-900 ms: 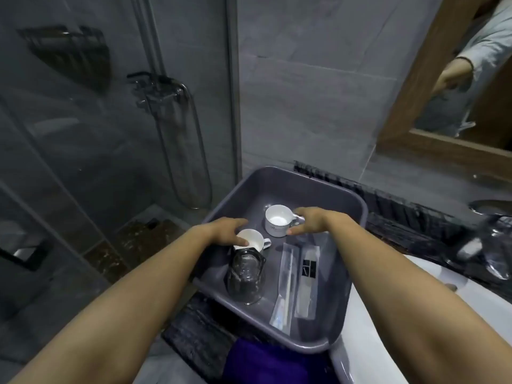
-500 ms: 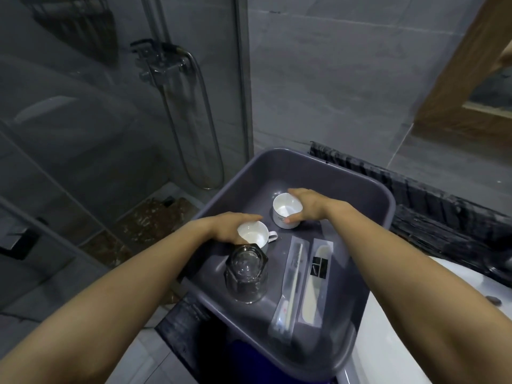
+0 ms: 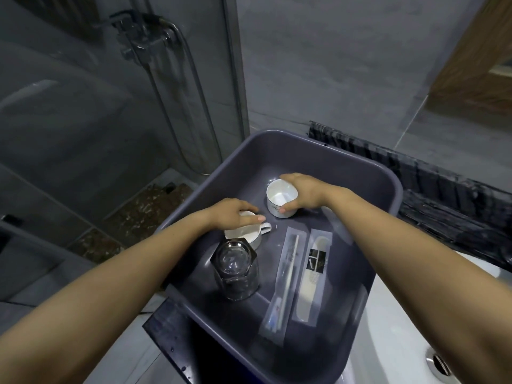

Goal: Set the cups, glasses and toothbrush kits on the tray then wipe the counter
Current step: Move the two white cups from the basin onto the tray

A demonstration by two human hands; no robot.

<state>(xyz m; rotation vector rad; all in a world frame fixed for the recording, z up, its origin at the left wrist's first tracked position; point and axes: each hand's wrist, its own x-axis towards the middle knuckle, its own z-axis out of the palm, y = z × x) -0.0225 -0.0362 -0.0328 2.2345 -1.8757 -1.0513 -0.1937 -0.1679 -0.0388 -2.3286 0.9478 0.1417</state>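
A deep grey tray sits on the dark counter corner. Inside it, my right hand grips the side of a white cup standing upright near the middle. My left hand lies over the rim of a second white cup, whose handle points right. A clear faceted glass stands just in front of that cup. Two wrapped toothbrush kits lie side by side to the right: one clear, one with a black label.
The white sink basin with its drain lies at the lower right. A dark ribbed ledge runs behind the tray. The glass shower screen and shower floor are to the left. A wooden mirror frame hangs at upper right.
The view has tilted down and left, so the mirror and tap have left the frame. My right hand has turned the far cup so its handle is hidden. My left hand stays on the near cup.
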